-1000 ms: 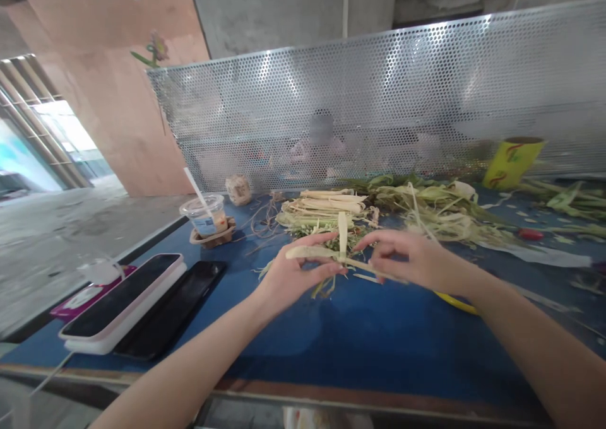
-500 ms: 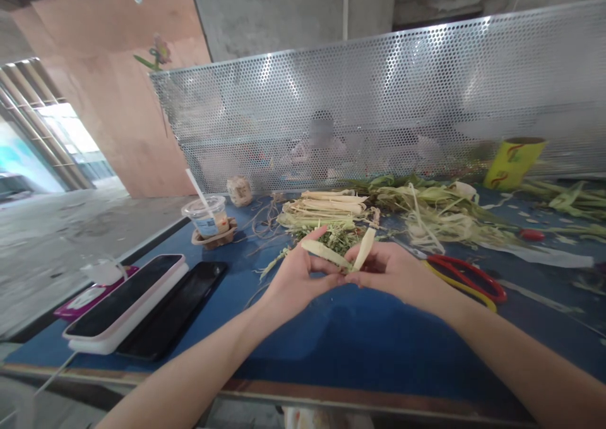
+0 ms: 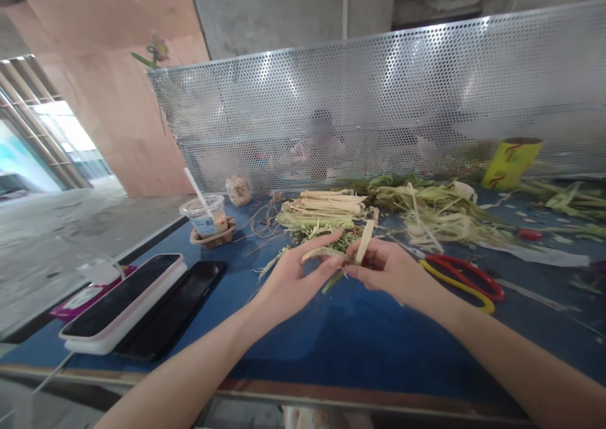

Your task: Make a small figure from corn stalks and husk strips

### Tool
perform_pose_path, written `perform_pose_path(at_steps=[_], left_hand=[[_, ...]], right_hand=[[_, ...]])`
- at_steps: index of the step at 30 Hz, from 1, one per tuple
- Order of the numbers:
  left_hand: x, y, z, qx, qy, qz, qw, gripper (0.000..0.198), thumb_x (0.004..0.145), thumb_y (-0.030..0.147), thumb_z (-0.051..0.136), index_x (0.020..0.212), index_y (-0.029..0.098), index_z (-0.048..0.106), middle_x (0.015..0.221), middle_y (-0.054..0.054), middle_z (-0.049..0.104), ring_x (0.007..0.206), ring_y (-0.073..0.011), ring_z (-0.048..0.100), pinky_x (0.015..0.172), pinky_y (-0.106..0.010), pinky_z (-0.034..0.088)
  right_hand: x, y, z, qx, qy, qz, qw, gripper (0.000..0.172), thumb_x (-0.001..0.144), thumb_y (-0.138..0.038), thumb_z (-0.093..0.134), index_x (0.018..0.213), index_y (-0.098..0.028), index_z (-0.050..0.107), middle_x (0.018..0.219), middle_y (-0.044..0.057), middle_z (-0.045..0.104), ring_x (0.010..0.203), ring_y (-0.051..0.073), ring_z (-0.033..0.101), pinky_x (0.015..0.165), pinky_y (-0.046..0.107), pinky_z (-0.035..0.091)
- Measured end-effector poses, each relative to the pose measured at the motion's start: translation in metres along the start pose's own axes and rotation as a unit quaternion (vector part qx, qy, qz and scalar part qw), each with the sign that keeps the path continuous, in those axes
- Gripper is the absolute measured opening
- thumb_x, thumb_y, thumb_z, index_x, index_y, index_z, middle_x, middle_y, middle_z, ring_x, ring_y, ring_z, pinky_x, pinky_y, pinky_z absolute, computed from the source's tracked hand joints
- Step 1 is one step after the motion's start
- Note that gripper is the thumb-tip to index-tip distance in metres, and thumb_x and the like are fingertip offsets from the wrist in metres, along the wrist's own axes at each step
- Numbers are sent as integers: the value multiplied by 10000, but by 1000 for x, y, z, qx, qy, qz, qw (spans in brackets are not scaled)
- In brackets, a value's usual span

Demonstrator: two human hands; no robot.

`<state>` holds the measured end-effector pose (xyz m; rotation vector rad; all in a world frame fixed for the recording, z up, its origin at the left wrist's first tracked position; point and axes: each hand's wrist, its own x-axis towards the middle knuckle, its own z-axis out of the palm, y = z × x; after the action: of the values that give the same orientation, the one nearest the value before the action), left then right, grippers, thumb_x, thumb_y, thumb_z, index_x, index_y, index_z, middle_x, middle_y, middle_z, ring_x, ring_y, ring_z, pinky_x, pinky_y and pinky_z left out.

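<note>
My left hand (image 3: 298, 271) and my right hand (image 3: 386, 266) meet over the front middle of the blue table. Between them is a pale, folded strip of plant husk (image 3: 364, 241), with one end standing up by my right hand and another curving over my left fingers. Thumb and fingers of both hands are closed on it. A greenish end pokes out below the fingertips. Just behind lie small green sprigs (image 3: 322, 232) and a stack of pale dried husk pieces (image 3: 326, 203). Scissors (image 3: 466, 279) with red and yellow handles lie right of my right hand.
On the left are two phones (image 3: 173, 309), a purple packet (image 3: 83, 299) and a plastic cup (image 3: 206, 217) with a straw. Loose husks (image 3: 440, 217) and a yellow roll (image 3: 511, 164) stand before a perforated metal screen (image 3: 284, 113). A person (image 3: 319, 142) shows behind it.
My left thumb has shifted up over the husk strip and my hands have turned slightly. The strip's left end now sits lower and flatter, and a greenish end shows beneath the fingers.
</note>
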<state>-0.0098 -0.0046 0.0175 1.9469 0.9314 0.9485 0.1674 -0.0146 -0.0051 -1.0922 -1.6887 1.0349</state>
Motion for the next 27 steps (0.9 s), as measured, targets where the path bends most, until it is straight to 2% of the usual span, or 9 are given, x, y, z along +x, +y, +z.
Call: perform_pose_path(at_steps=[3, 6, 9, 13, 14, 16, 18, 22, 27], left_hand=[[2, 0, -5, 74, 25, 37, 996, 305, 845, 366, 416, 992, 234, 648, 962, -3, 677, 941, -184, 583, 818, -254, 413], [4, -1, -10, 101, 14, 41, 994, 329, 862, 360, 378, 933, 210, 663, 754, 0, 693, 800, -170, 612, 774, -244, 417], [5, -3, -12, 84, 27, 49, 995, 344, 867, 356, 363, 884, 189, 663, 736, -14, 688, 789, -166, 613, 778, -246, 418], [6, -6, -8, 42, -25, 47, 998, 336, 765, 325, 553, 1081, 213, 572, 823, -15, 681, 796, -164, 616, 780, -275, 438], [6, -6, -5, 40, -35, 47, 997, 364, 713, 302, 618, 1064, 214, 578, 830, -13, 678, 811, -167, 615, 814, -291, 429], [5, -7, -1, 43, -33, 45, 997, 265, 641, 262, 685, 893, 194, 637, 790, -14, 675, 852, -181, 611, 877, -314, 397], [4, -6, 3, 11, -31, 17, 999, 184, 648, 259, 679, 809, 182, 636, 705, -11, 671, 826, -186, 623, 839, -317, 420], [3, -6, 5, -104, -51, -53, 992, 379, 652, 281, 677, 997, 181, 555, 615, 7, 676, 670, -167, 647, 656, -268, 467], [4, -7, -1, -64, -43, -63, 995, 405, 637, 310, 687, 989, 157, 559, 640, -18, 691, 652, -163, 639, 623, -244, 446]], right_hand=[[-3, -2, 2, -1, 1, -7, 1000, 184, 739, -361, 577, 714, -188, 519, 587, -38, 489, 504, 66, 481, 463, 188, 416], [-3, -2, 4, 25, 5, 0, 1000, 159, 744, -337, 572, 716, -188, 524, 565, -40, 496, 498, 67, 490, 449, 183, 407], [-2, 0, 4, 57, 1, 9, 998, 173, 725, -334, 597, 711, -182, 517, 536, -42, 504, 463, 64, 476, 405, 178, 372], [0, 3, 3, 105, 1, 15, 994, 220, 697, -356, 629, 730, -180, 502, 504, -58, 508, 398, 50, 433, 376, 180, 340], [1, 2, 3, 114, 2, 16, 993, 231, 684, -354, 643, 748, -183, 502, 498, -64, 503, 391, 50, 428, 373, 181, 335], [1, 0, 3, 127, 13, 17, 992, 247, 659, -339, 668, 761, -184, 506, 494, -71, 493, 393, 51, 428, 371, 181, 330], [1, -3, 4, 147, 29, 14, 989, 252, 637, -329, 686, 741, -180, 512, 497, -69, 488, 398, 51, 422, 371, 185, 327], [1, -5, 6, 202, 54, 18, 978, 265, 613, -349, 702, 723, -175, 536, 492, -55, 508, 397, 55, 411, 362, 191, 320], [2, -3, 4, 228, 39, 28, 972, 261, 704, -405, 621, 818, -173, 589, 541, -27, 546, 433, 77, 468, 400, 210, 369]])
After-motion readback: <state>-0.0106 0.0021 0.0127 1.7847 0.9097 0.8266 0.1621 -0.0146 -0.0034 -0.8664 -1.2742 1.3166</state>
